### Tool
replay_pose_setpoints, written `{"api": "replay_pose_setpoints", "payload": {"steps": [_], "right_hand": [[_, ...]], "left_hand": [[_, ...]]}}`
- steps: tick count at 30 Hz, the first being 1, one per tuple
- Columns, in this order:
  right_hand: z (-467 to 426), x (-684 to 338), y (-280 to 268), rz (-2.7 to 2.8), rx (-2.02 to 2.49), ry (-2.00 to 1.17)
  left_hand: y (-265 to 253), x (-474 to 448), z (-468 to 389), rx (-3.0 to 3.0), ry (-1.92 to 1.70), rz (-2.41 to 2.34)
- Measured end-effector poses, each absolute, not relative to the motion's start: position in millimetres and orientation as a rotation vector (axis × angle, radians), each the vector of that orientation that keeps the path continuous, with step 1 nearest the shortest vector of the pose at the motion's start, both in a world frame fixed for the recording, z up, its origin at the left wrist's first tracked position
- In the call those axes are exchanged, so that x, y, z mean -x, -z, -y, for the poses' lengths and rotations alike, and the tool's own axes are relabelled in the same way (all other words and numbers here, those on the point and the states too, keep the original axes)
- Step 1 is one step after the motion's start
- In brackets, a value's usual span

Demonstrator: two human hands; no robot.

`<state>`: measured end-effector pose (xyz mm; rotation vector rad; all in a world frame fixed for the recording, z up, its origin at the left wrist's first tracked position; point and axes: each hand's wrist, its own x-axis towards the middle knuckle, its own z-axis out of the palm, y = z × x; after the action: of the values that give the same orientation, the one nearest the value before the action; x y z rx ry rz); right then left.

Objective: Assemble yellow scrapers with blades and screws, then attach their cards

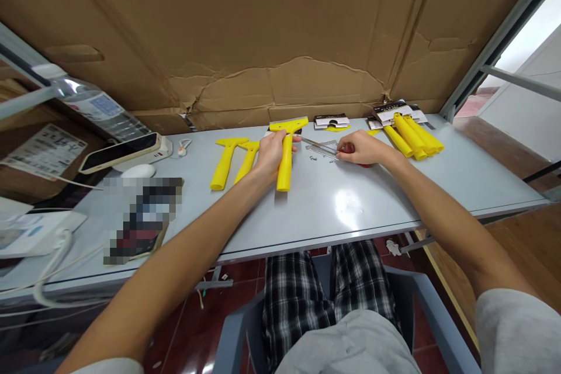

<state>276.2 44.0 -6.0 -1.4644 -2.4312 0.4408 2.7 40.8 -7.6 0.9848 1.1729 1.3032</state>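
Note:
My left hand (270,155) is closed around a yellow scraper (284,169), its wide head up and its handle pointing toward me. In my right hand (363,149) is a screwdriver (347,148) with a red handle, its thin shaft reaching left toward the scraper's head. Whether its tip touches the scraper I cannot tell. Two more yellow scrapers (224,165) lie left of my left hand, one partly hidden by it. Between my hands are several small screws (312,158) and thin metal strips (323,151) on the table.
Yellow handles (412,137) with black-and-white cards are piled at the right. Another packaged piece (332,122) lies by the cardboard wall (272,23). At the left are a propped phone (120,152), a water bottle (99,105), a white mouse (138,171) and a pixelated object (144,219). The table's front edge (324,238) is near.

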Motion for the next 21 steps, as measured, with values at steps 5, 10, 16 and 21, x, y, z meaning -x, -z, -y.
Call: {"api": "replay_pose_setpoints", "payload": {"steps": [5,10,16,21], "right_hand": [[-61,-292,11,2.294,1.496,-0.278],[-93,-307,24,2.027,1.666,-0.114],[-134,-295,14,1.826,1.928,-0.184],[-158,-289,1,1.734,2.165,-0.477]], "left_hand": [[11,-5,-38,-1.109,-1.266,-1.198],[8,-10,-29,-1.212,-1.138,-1.178],[13,-14,-25,-1.238,-1.043,-1.164],[16,-14,-27,-1.233,-1.001,-1.147]]}}
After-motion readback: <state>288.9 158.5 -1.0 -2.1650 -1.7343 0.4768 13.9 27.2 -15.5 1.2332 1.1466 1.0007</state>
